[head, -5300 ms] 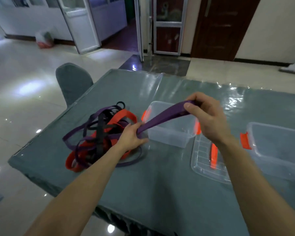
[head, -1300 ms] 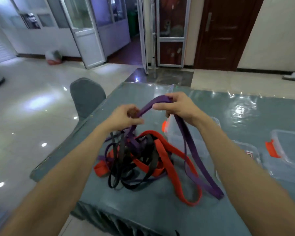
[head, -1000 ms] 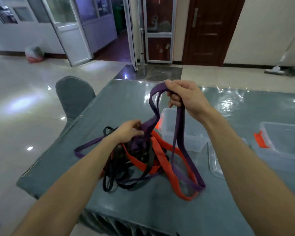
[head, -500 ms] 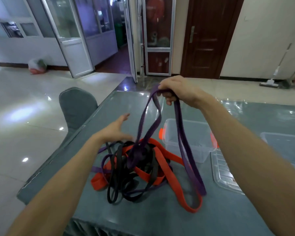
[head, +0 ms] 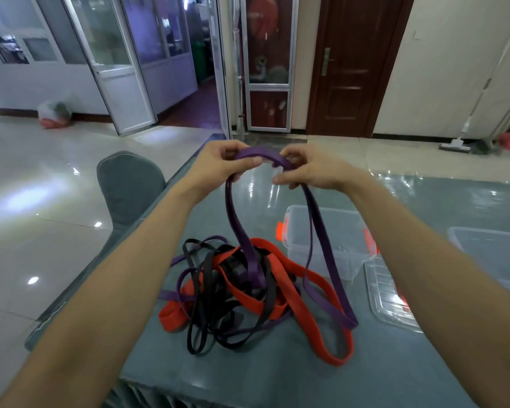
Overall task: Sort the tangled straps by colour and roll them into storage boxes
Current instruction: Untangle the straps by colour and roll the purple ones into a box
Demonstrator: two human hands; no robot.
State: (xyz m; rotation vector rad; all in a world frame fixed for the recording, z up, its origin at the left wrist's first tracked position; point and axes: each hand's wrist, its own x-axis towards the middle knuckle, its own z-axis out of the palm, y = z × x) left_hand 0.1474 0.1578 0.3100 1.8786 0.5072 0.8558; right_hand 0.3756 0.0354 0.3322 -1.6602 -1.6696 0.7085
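— What had changed since half a second before?

— The left hand (head: 220,167). It had been spread open above the tangle; now it was up beside the right hand (head: 311,172), fingers and thumb curled round the top bend of the purple strap (head: 326,248).

— And the right?

— It still pinched the same strap, only lower than before. The two hands sat close together above the far part of the table (head: 277,381), with a short arch of purple between them.

— Where did the strap run?

— One length dropped from the left hand into the heap, crossing the red strap (head: 302,306) and the black straps (head: 202,290). The other fell from the right hand in front of the clear storage box (head: 352,231) and lay looped on the table.

— The boxes?

— Unmoved: the lid (head: 387,300) flat beside the first, a second box (head: 486,251) at the right edge.
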